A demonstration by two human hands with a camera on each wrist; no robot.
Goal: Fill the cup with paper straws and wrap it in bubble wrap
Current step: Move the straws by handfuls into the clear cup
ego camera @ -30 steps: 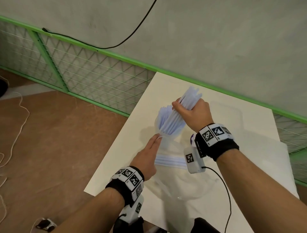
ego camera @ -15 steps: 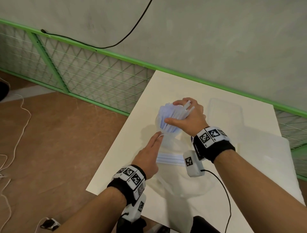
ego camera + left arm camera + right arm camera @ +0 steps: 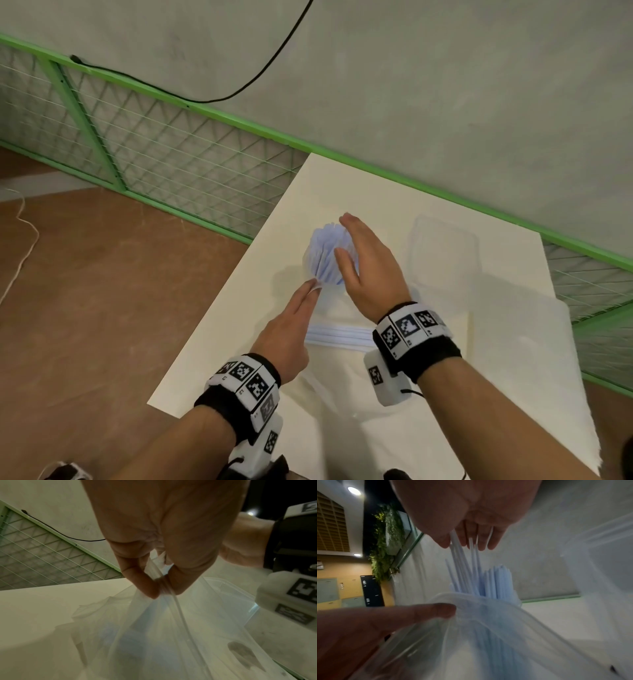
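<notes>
The left hand (image 3: 286, 337) pinched the clear bag (image 3: 154, 635) rim; the right hand (image 3: 368, 265), fingers spread, rested against the straws (image 3: 325, 255) near the table (image 3: 342, 181) far-left edge

Head view looking down over table (image 3: 239, 308), wrist views close under each palm, all sharing straws (image 3: 327, 253)

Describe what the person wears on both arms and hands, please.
Both forearms are bare, with no sleeves or gloves. Each wrist carries a black band topped with white blocks printed with black square markers. A white camera box hangs under each wrist, also bearing a marker; the right one has a thin black cable.
</notes>
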